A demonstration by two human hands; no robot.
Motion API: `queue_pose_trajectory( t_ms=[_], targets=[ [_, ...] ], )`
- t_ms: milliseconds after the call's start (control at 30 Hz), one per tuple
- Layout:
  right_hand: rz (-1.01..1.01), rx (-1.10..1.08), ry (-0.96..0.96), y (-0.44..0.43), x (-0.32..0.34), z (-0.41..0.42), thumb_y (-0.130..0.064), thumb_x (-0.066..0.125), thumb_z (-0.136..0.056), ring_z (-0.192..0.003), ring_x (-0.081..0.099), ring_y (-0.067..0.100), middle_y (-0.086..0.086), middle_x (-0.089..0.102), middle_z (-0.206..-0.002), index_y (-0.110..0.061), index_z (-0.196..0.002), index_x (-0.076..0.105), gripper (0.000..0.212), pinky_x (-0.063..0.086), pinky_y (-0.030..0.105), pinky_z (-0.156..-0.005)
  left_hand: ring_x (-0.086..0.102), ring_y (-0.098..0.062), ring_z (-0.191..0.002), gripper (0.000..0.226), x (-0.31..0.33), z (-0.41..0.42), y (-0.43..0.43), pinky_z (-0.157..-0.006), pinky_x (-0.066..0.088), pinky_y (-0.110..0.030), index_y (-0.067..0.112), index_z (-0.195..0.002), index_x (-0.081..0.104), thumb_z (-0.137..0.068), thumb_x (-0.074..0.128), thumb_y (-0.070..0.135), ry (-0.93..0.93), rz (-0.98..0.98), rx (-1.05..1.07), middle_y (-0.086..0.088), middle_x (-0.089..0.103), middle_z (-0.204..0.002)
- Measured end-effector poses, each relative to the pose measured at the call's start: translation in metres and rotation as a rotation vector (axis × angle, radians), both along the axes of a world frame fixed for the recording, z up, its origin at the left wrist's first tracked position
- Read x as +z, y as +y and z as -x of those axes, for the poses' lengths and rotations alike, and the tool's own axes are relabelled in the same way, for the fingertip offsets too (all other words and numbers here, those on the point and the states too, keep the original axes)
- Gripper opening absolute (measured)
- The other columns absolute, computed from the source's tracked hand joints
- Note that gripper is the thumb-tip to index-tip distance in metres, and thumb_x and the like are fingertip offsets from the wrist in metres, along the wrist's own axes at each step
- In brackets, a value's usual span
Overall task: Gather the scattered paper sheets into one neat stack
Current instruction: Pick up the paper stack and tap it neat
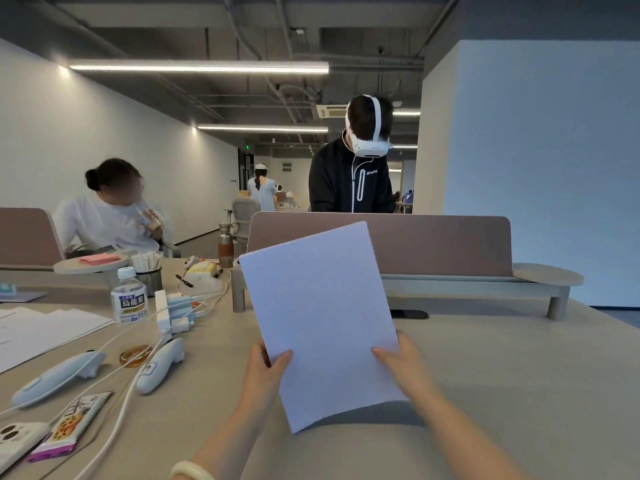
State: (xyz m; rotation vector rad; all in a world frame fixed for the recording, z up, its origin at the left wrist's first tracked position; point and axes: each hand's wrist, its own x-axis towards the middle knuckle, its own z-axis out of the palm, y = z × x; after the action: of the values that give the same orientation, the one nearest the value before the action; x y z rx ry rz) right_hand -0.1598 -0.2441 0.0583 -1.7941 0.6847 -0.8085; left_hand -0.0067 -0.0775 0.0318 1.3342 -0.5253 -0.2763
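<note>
Above desk [485, 375], hands grip paper stack [322, 317]

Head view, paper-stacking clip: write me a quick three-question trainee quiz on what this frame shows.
1. True or false: the paper stack lies flat on the desk.
2. Which hands grip it? A) left only B) right only C) both
3. Fill in: the tea bottle stands on the person's ____ side.

Key:
1. False; it is held up, tilted, off the desk.
2. C; the left hand and right hand each pinch a side edge.
3. Left.
</note>
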Motion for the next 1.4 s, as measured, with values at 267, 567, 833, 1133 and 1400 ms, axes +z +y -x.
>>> queue_pose_trajectory(
  t_ms=[267,567,833,1133,1400],
  targets=[
    [0.771,0.102,0.581,-0.006,0.111,0.007,-0.018,0.059,-0.087,-0.081,0.046,0.021,-0.002,0.049,-0.081,-0.023,-0.066,0.037,0.031,0.029,0.028,-0.057,0.031,-0.02,-0.137,0.095,0.039,-0.043,0.032,-0.111,0.03,-0.044,0.02,-0.147,0.022,-0.071,0.081,0.023,-0.285,-0.137,0.363,0.0,0.033,-0.147],
    [0.919,0.123,0.703,-0.001,0.101,-0.004,-0.028,0.066,-0.08,-0.081,0.053,0.021,-0.003,0.056,-0.085,-0.023,-0.084,0.054,0.014,0.035,0.03,-0.059,0.067,-0.021,-0.098,0.03,0.008,-0.035,0.039,-0.075,0.053,-0.032,0.023,-0.111,0.06,-0.083,0.069,0.021,-0.157,-0.1,-0.033,0.0,0.07,-0.108],
    [0.155,0.07,0.113,-0.032,0.069,0.053,-0.016,0.076,-0.077,-0.085,0.055,0.003,-0.007,0.058,-0.093,-0.025,-0.117,0.049,0.049,0.04,0.01,-0.068,0.067,-0.025,-0.095,0.048,0.004,-0.038,0.033,-0.082,0.055,-0.045,0.015,-0.11,0.055,-0.07,0.07,0.037,-0.079,-0.138,-0.02,-0.006,0.068,-0.107],
    [-0.197,-0.065,-0.096,-0.034,-0.008,0.024,-0.009,0.064,-0.087,-0.086,0.064,0.02,0.014,0.067,-0.107,-0.004,-0.107,0.059,0.021,0.047,0.025,-0.066,0.066,-0.025,-0.095,0.033,0.006,-0.031,0.02,-0.076,0.055,-0.039,0.012,-0.113,0.051,-0.086,0.067,0.021,-0.049,-0.109,-0.005,-0.007,0.065,-0.108],
    [-0.098,-0.102,-0.119,-0.027,0.027,0.014,-0.028,0.058,-0.09,-0.089,0.06,0.023,0.006,0.061,-0.102,-0.008,-0.106,0.049,0.027,0.05,0.04,-0.079,0.066,-0.029,-0.098,0.031,0.017,-0.033,0.021,-0.081,0.056,-0.05,0.016,-0.114,0.05,-0.088,0.064,0.022,-0.003,0.01,0.03,-0.008,0.065,-0.111]
  ],
)
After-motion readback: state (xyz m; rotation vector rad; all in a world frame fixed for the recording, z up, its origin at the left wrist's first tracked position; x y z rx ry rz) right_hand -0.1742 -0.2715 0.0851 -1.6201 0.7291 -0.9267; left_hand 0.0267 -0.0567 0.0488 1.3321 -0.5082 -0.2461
